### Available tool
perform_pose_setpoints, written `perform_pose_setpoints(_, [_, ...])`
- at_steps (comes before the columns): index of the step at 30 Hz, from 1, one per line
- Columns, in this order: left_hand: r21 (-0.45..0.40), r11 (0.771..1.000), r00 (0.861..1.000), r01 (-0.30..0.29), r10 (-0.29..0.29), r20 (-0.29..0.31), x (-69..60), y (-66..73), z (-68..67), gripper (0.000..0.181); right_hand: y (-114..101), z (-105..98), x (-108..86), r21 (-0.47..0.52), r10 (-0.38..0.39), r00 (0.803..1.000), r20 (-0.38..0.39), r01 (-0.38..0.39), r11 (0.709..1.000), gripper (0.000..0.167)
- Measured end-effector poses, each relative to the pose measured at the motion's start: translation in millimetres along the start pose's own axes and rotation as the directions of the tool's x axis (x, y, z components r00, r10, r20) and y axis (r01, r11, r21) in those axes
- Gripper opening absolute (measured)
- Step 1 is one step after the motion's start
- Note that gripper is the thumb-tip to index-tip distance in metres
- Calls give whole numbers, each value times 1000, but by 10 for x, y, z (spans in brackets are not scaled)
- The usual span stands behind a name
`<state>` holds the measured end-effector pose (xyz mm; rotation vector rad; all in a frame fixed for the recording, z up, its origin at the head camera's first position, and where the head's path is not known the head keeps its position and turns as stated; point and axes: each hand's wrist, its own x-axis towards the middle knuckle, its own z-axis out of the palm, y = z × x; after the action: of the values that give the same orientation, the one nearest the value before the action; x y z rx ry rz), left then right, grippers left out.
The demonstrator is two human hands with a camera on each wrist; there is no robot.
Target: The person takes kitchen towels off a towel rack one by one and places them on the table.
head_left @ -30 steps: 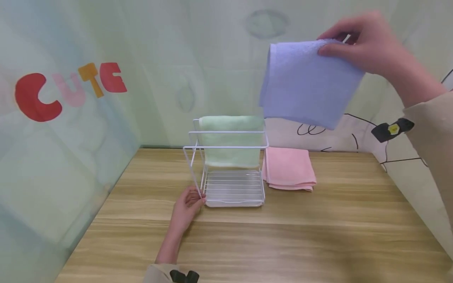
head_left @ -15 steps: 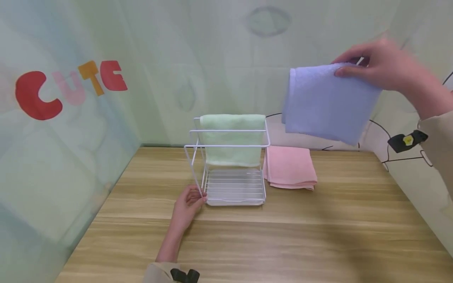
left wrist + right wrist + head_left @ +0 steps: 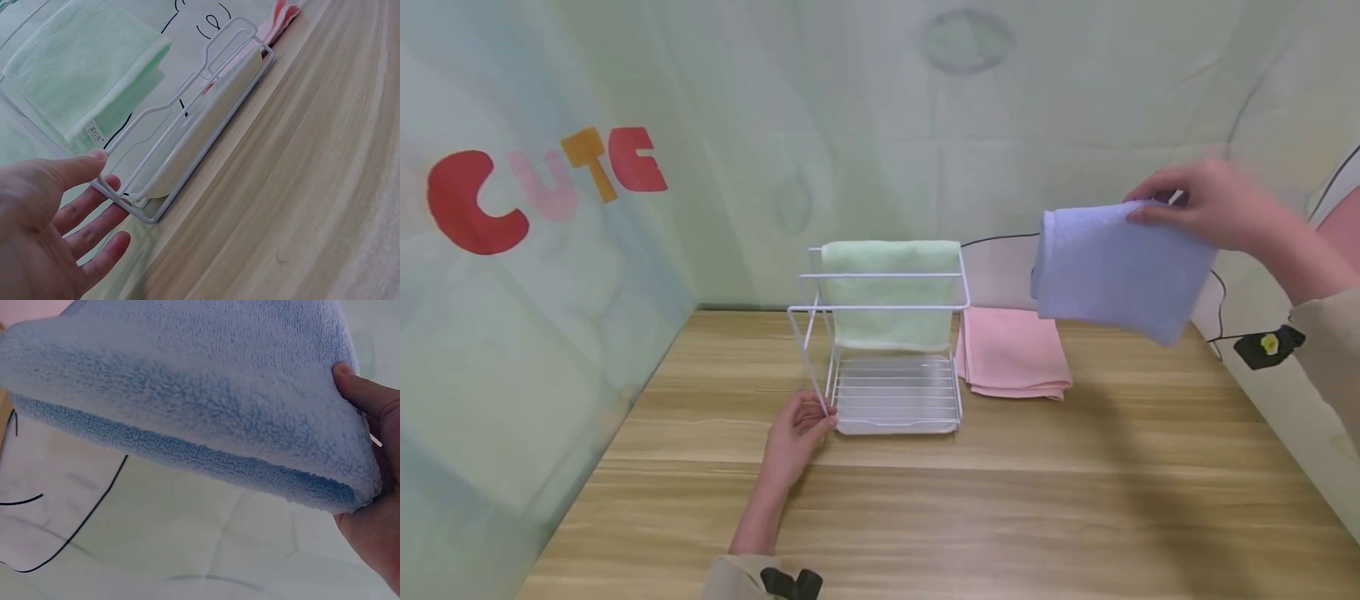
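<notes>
My right hand (image 3: 1217,204) pinches the top edge of a folded blue towel (image 3: 1120,267), which hangs in the air right of the rack. In the right wrist view the towel's fuzzy folded layers (image 3: 187,412) fill the upper part, thumb on one face. My left hand (image 3: 793,437) pinches the front left leg of a white wire rack (image 3: 880,309) with thumb and forefinger; the left wrist view has its other fingers spread below the wire. A light green towel (image 3: 891,317) is draped over the rack's rear bar. Under the bars lies a shallow tray (image 3: 895,429).
A folded pink towel (image 3: 1015,354) lies on the wooden table (image 3: 925,533), just right of the rack. Printed fabric (image 3: 850,108) surrounds the table at the back and sides, with CUTE letters at left.
My right hand has come down and to the right with the blue towel, from high above the table. The left hand and the rack have stayed in place.
</notes>
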<state>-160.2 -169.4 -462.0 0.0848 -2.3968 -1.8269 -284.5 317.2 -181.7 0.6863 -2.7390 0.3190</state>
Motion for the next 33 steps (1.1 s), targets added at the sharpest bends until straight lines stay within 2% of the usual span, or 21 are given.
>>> perform_pose_setpoints(6, [-4,1000,1000,-1,1,3,-1,-20,3,31,171,221,-248,5,-43,998,-47,44,999,14])
perform_pose_setpoints(10, [-5,1000,1000,-8,8,4,2,-30,-4,30,256,348,-413,-3,-30,999,-33,30,1000,14])
perform_pose_setpoints(18, [-2,1000,1000,-13,13,0,-14,-39,-14,30,368,503,-681,16,50,996,75,-51,999,11])
perform_pose_setpoints(25, [-7,1000,1000,-7,7,4,-10,-41,-3,31,477,545,-922,17,107,977,183,-112,994,10])
perform_pose_setpoints(30, [3,1000,1000,-5,5,3,-8,-29,-1,32,577,556,-1069,1,104,966,235,-108,994,10])
perform_pose_setpoints(33, [2,1000,1000,-7,7,2,-11,-25,2,32,623,557,-1132,-8,126,951,284,-128,992,11])
